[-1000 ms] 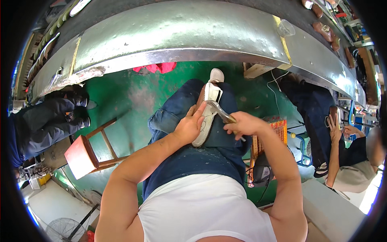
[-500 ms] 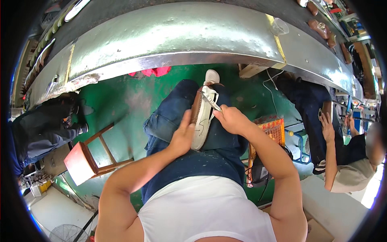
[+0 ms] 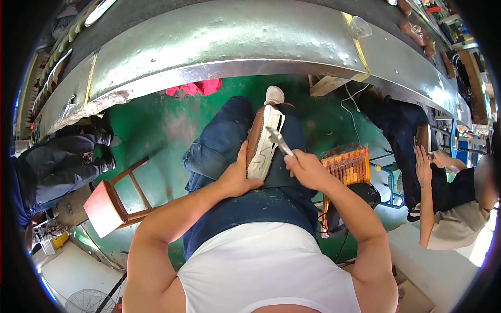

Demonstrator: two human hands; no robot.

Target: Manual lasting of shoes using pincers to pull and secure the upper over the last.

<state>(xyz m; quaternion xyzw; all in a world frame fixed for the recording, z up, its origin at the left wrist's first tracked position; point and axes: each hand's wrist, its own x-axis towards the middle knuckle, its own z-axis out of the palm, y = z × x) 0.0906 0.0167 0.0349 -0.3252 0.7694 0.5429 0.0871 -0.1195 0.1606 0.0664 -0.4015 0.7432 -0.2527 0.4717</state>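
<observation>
A brown shoe (image 3: 255, 134) with a white sole (image 3: 262, 156) lies on its side across my thighs, its sole facing up and to the right. Around its near end, my left hand (image 3: 239, 176) is closed, thumb below and fingers along the brown upper. My right hand (image 3: 307, 169) grips a metal hammer (image 3: 282, 143) by its handle. The hammer's head is over the right edge of the sole; I cannot tell whether it touches.
A metal-edged workbench (image 3: 224, 44) curves across the front, with a clear plastic cup (image 3: 359, 27) on it. A red-topped stool (image 3: 104, 208) stands at left, a woven-backed chair (image 3: 348, 167) at right. Other people sit at both sides; the right one (image 3: 459, 216) handles a shoe.
The hammer has shifted down and to the right in my right hand, its head more visible. My left hand has slid down toward the shoe's near end, and the shoe has turned slightly.
</observation>
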